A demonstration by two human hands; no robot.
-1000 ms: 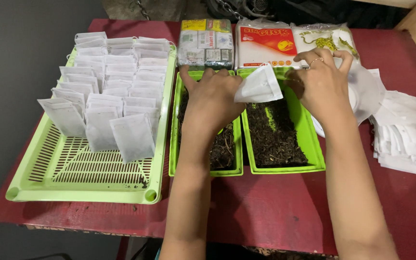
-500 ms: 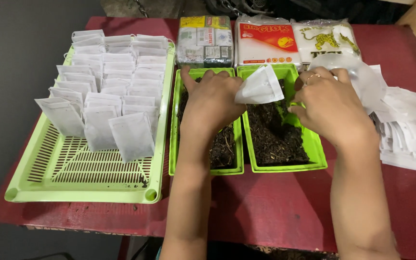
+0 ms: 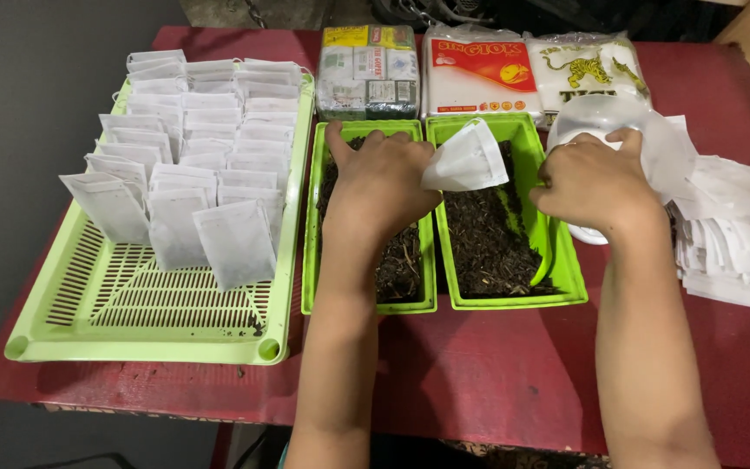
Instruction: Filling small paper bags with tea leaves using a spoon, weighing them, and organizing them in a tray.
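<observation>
Under the left hand (image 3: 379, 178) lies the left of two green trays (image 3: 366, 300), filled with dark loose tea; the fingers (image 3: 375, 139) curl shut around the neck of a small white paper sachet (image 3: 466, 158), pinched so that its mouth stands up over the right green tray (image 3: 514, 291), probably so spilled leaf falls back into the tray. A green scoop (image 3: 542, 247) rests in that right tray, just below and inward of the right hand (image 3: 592, 182). The right hand's fingers (image 3: 628, 137) are bent down and closed over the rim of a white plastic bowl (image 3: 596, 115), which sits on the red table (image 3: 496, 373) just beside the tray. Outward of the right hand, a loose heap of empty white sachets (image 3: 731, 234) lies within reach. Well to the left of the left hand, a pale green slatted basket (image 3: 132, 330) holds rows of filled sachets (image 3: 193, 165) stood upright, leaning on one another. Beyond both hands, three packets of tea (image 3: 479, 69) stand along the back edge.
</observation>
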